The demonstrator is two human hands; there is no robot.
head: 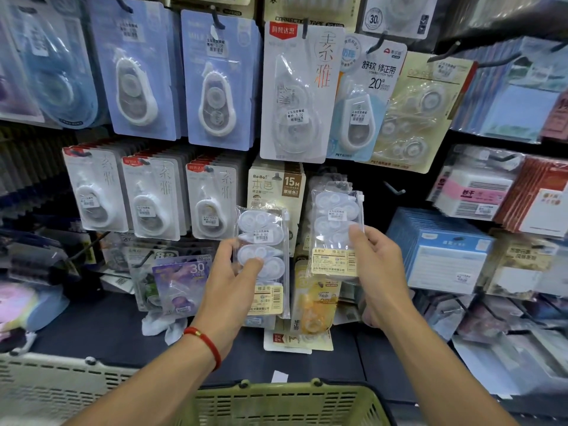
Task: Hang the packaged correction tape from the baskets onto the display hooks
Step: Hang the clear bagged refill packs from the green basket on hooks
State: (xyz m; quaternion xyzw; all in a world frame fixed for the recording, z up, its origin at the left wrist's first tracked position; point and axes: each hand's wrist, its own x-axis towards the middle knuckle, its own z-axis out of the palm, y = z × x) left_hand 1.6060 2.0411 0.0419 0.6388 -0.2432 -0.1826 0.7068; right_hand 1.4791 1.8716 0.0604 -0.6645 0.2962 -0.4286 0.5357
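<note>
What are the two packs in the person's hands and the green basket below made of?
Pack in the left hand: seemingly clear, glossy soft plastic; white dispensers show through, with a paper-like label below. Pack in the right hand: looks the same. Green basket: likely rigid moulded plastic, matte, with slotted walls.

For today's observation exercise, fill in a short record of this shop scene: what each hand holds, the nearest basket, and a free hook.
left hand: grips a clear plastic pack of white correction tapes
right hand: holds a second clear correction tape pack, raised higher
basket: green slotted plastic basket, bottom centre
free hook: bare black metal display hook, right of the raised pack
</note>
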